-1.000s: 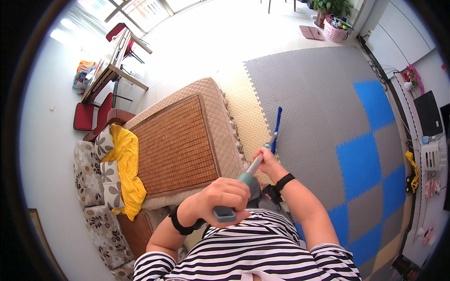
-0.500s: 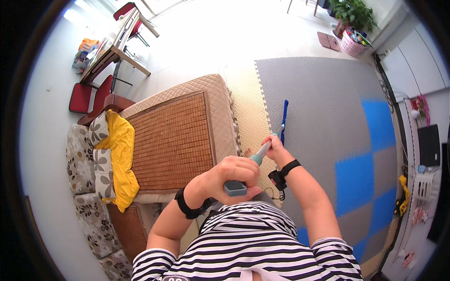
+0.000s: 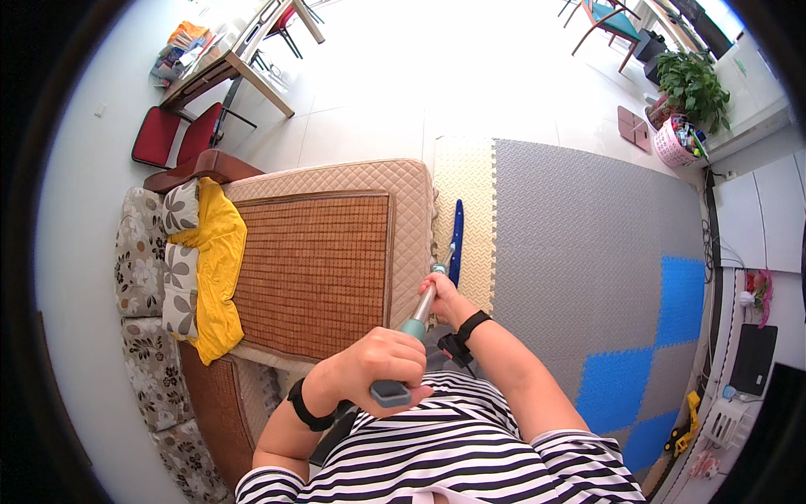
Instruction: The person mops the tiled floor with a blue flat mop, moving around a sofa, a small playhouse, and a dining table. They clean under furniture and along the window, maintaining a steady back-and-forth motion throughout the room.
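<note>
My left hand point(image 3: 379, 359) is wrapped round the top grip of a flat mop point(image 3: 414, 327), with the grey end cap point(image 3: 390, 392) poking out beneath it. Farther down the pole, my right hand point(image 3: 443, 297) is closed on the metal shaft. The long, narrow blue mop head point(image 3: 456, 239) lies on the cream foam mat point(image 3: 472, 189), close beside the bed's edge. Both wrists carry black straps; a small black device point(image 3: 455, 349) hangs at the right one.
To the left stands a low bed point(image 3: 411, 181) with a brown bamboo mat point(image 3: 311, 260). A yellow cloth point(image 3: 220, 252) drapes by the floral sofa point(image 3: 141, 277). Grey foam tiles point(image 3: 579, 244) spread to the right. A pink basket point(image 3: 672, 144) and plant point(image 3: 693, 88) stand far right.
The mop head has shifted left, from the grey tiles onto the cream strip by the bed. Both hands have moved left with the pole, keeping their hold. The whole view has shifted too.
</note>
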A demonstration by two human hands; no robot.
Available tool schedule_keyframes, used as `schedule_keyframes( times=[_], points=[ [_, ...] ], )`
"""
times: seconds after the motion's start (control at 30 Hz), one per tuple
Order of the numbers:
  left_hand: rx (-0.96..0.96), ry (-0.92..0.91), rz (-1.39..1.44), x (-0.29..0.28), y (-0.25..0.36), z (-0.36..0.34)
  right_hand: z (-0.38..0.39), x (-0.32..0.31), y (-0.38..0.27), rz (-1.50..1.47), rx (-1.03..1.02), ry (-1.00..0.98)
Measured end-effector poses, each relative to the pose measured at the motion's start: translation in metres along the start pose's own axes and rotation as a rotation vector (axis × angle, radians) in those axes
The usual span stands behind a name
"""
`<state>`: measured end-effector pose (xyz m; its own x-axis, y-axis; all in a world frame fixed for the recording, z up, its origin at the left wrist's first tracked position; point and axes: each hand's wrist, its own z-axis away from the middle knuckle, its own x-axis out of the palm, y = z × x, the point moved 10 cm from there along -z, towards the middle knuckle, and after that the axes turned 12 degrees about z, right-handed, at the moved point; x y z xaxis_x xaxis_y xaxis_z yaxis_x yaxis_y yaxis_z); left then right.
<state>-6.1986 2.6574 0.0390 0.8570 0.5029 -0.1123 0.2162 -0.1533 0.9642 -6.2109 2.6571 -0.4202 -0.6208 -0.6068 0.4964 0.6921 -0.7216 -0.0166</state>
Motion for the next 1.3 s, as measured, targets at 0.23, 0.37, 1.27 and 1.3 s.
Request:
schedule_keyframes(
  times=[0.23,0.37,1.27,1.3],
  points=[
    [0.049,0.029,0.041,-0.029,0.002,-0.037,0.008,0.017,-0.055,-0.099,-0.048,-0.070],
    [0.112,0.183,0.072,-0.050,-0.012,-0.060,0.014,0.023,-0.116,-0.128,-0.066,-0.119],
    [-0.062,0.771,-0.133,-0.151,-0.040,-0.197,-0.008,0.111,-0.201,0.111,0.193,-0.019],
    [-0.018,0.776,-0.105,-0.152,-0.035,-0.197,-0.002,0.105,-0.211,0.097,0.175,0.020]
  ],
)
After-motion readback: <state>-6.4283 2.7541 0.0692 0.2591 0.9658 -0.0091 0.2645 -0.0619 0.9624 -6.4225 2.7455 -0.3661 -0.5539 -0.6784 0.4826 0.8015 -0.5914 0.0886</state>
